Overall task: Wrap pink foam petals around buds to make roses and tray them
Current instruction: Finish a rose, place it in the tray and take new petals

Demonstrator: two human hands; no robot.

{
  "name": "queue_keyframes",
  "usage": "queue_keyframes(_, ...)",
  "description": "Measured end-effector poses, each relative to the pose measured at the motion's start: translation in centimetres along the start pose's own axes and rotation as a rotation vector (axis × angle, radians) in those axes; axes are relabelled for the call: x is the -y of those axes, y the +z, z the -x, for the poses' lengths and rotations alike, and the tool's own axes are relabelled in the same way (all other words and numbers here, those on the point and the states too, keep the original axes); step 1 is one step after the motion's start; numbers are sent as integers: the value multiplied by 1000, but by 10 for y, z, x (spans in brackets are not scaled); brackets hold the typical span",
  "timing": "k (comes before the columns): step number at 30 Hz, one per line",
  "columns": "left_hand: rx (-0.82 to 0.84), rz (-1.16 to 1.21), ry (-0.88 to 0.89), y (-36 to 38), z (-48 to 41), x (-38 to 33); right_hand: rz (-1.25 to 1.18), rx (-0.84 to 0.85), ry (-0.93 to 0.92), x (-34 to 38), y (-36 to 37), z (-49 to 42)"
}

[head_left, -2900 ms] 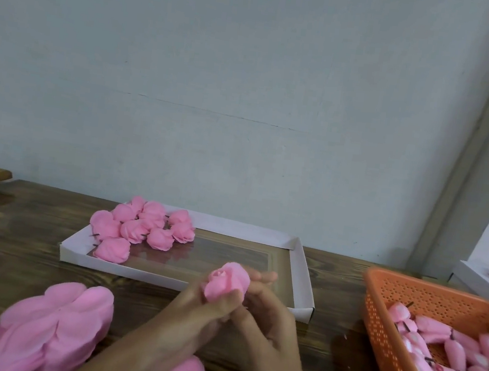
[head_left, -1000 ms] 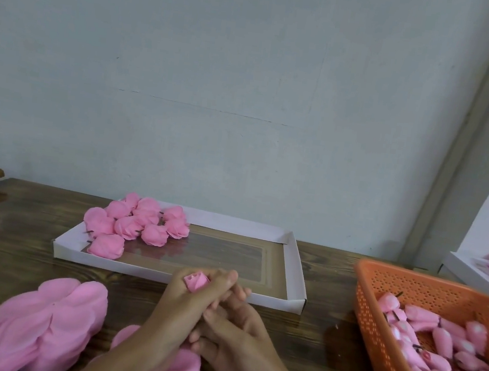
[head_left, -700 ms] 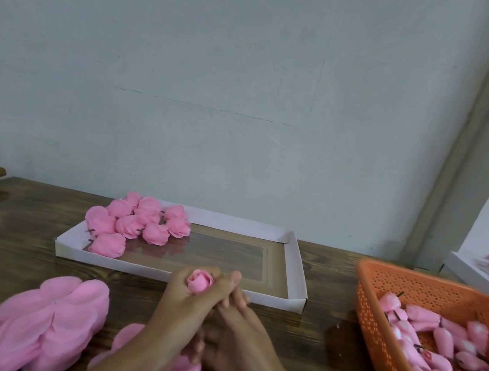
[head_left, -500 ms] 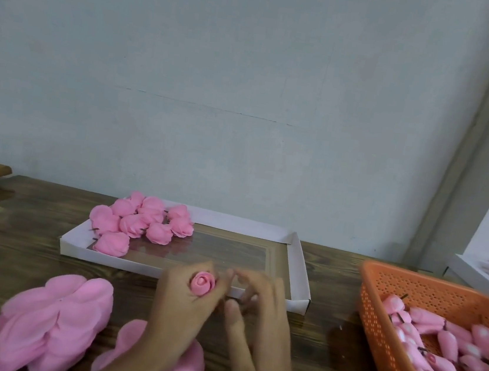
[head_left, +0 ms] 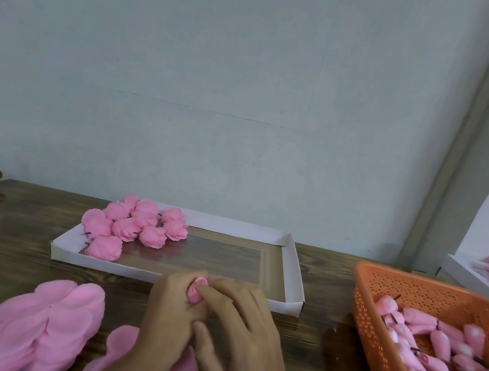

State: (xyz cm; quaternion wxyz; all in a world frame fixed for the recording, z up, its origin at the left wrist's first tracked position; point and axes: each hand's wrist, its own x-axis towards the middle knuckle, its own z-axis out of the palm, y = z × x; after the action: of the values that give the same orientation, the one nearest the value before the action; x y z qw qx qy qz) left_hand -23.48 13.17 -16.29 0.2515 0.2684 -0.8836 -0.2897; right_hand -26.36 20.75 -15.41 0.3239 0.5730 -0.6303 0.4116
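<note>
1. Closest to me, a heap of loose pink petals (head_left: 44, 327) lies on the wooden surface (head_left: 13, 252). More petals poke out from under the wrists.
2. Just past them, the two hands are close together. The left hand (head_left: 166, 308) is curled round a small pink bud (head_left: 195, 292) and holds it up off the surface. The right hand (head_left: 241, 323) has one fingertip on top of the bud. Its other fingers lie loose and hold nothing.
3. I think the bud is very light, soft foam that squashes easily. I would hold it low down and gently, so the top keeps its shape. The petals look thin and floppy, so I would lift one by its bottom edge.
4. Off to the right sits an orange basket (head_left: 377, 294) full of spare buds (head_left: 440, 339).
5. Behind the hands is a white tray (head_left: 294, 271). The finished roses (head_left: 136, 224) are bunched at its far left end.
6. Far right, a second white tray (head_left: 469, 279) holds more pink things, too blurry to name.
</note>
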Motion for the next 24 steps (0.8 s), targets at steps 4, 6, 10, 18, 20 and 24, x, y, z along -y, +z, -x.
queue_keyframes(4,-21,779,148,-51,-17,28,-185,-131,235,-1,0,3)
queue_keyframes(6,-8,978,113,-55,-26,34,-282,-125,363,-4,2,4)
queue_keyframes(10,205,1239,-37,-39,-22,29,-499,14,472,-6,6,1)
queue_keyframes(18,359,1280,-33,-46,-16,27,-890,-24,769,1,9,-3)
queue_keyframes(20,381,1231,-7,-52,-18,30,-1066,56,883,3,10,-7)
queue_keyframes(24,360,1150,-20,-55,-19,30,-1328,56,988,8,16,-12)
